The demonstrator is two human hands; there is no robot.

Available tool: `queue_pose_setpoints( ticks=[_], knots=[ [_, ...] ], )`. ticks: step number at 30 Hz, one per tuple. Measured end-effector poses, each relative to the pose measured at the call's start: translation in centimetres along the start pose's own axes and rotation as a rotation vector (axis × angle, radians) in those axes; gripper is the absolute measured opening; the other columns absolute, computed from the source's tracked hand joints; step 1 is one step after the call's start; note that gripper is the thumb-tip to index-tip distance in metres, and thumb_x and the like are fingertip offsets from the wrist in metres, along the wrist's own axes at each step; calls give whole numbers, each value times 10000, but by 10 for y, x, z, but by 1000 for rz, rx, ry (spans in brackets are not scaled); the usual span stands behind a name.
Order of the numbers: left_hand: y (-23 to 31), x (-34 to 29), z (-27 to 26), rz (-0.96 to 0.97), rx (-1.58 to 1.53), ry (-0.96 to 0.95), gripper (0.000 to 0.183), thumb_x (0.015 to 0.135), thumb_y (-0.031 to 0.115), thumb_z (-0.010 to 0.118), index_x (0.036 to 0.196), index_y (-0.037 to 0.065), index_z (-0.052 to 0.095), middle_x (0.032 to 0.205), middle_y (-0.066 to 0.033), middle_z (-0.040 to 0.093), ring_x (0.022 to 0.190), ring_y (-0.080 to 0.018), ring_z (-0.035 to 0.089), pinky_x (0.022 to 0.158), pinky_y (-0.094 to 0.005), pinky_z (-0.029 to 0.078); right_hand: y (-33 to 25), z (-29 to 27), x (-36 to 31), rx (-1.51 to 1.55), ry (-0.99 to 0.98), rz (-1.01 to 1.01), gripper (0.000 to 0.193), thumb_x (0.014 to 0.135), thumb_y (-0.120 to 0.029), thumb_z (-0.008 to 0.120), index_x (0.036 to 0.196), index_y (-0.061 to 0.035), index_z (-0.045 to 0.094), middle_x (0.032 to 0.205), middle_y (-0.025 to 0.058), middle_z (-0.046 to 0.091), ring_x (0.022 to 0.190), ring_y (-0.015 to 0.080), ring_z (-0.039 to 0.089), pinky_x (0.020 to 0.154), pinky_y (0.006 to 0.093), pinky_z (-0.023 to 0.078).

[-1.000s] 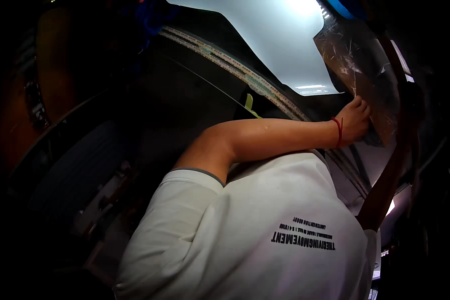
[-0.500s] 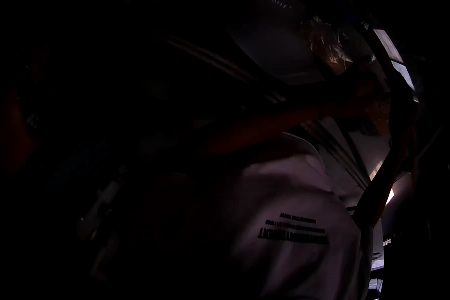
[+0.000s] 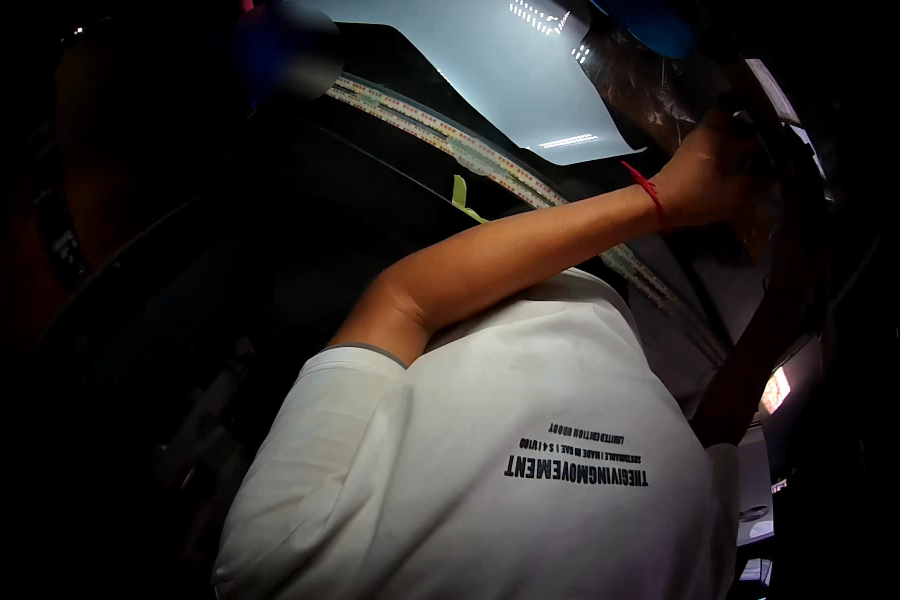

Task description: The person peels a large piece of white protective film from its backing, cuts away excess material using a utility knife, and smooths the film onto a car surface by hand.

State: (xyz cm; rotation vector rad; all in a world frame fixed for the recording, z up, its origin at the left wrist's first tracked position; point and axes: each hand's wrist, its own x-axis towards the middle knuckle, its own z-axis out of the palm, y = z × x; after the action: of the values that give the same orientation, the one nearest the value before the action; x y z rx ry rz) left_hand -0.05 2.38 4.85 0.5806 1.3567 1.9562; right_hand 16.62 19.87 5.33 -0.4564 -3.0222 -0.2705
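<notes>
My left arm reaches across my white printed T-shirt toward the upper right, with a red string round the wrist. My left hand (image 3: 708,170) looks curled, but shadow hides its fingertips and whatever they hold. My right arm (image 3: 745,390) rises in deep shade along the right side. My right hand (image 3: 798,175) is a dark shape close to the left one, its fingers not readable. Crinkled clear plastic film (image 3: 660,85) lies just beyond my left hand.
A glossy pale panel (image 3: 510,75) with light reflections spans the top. Below it runs a long strip with patterned tape (image 3: 460,145). A yellow-green tape piece (image 3: 460,192) sticks up by my forearm. Blue objects (image 3: 655,22) show at the top edge. The left side is mostly black.
The scene has turned from very dark to brightly lit, so my left arm, shirt, panel and taped strip show clearly. Blue shapes now appear at the top. My arms keep nearly the same pose.
</notes>
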Motion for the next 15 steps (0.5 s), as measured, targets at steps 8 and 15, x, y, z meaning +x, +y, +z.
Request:
queue_pose_setpoints(
  ticks=[8,15],
  knots=[
    [10,26,0,-207,-246,209,406,863,105,812,1187,-28,605,1062,-132,727,1003,-208,728,832,-331,610,-44,-25,20,671,291,299,386,1030,-25,481,1401,-56,582,1348,179,648,1221,359,640,1031,465,532],
    [15,65,4,63,-135,196,283,790,68,862,965,-32,664,880,-118,741,809,-186,737,744,-314,601,-57,-67,23,78,395,275,368,1145,-207,321,1280,-74,637,1273,117,699,1123,270,690,990,417,549]
  ],
)
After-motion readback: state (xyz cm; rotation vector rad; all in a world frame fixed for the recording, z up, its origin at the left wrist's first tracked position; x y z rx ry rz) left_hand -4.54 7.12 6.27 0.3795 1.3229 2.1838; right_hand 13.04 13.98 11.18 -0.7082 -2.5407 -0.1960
